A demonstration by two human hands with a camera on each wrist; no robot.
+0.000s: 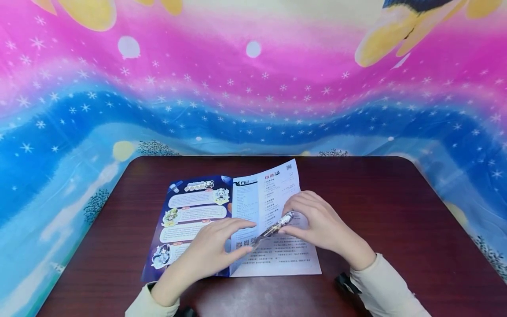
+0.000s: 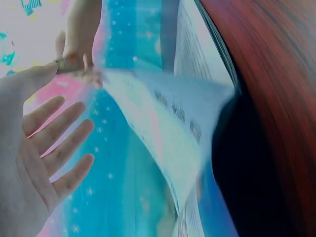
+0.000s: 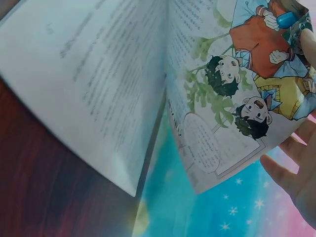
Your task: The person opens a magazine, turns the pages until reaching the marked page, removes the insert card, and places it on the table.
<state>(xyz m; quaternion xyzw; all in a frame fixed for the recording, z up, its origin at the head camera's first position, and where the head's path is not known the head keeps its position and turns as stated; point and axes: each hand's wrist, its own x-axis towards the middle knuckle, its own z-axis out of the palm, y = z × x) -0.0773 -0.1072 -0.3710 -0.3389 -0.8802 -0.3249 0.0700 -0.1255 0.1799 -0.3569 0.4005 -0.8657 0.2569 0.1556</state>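
Observation:
A magazine (image 1: 190,237) lies spread on the table, its left side dark blue with white text boxes. One printed page (image 1: 273,189) stands lifted, bending over toward the person. My right hand (image 1: 317,224) pinches this page's edge between thumb and fingers. In the right wrist view the raised page shows a cartoon drawing (image 3: 247,59) of several figures. My left hand (image 1: 210,251) hovers over the magazine's left side, fingers apart and fairly straight. Its thumb tip is near the curled page edge; whether it touches cannot be told. The left wrist view shows the lifted page (image 2: 158,123) from the side, blurred.
The dark red-brown wooden table (image 1: 396,211) extends to both sides of the magazine. Behind it hangs a pink and blue cloth (image 1: 253,101) with snowflakes. Black bands (image 1: 346,282) sit at the sleeves.

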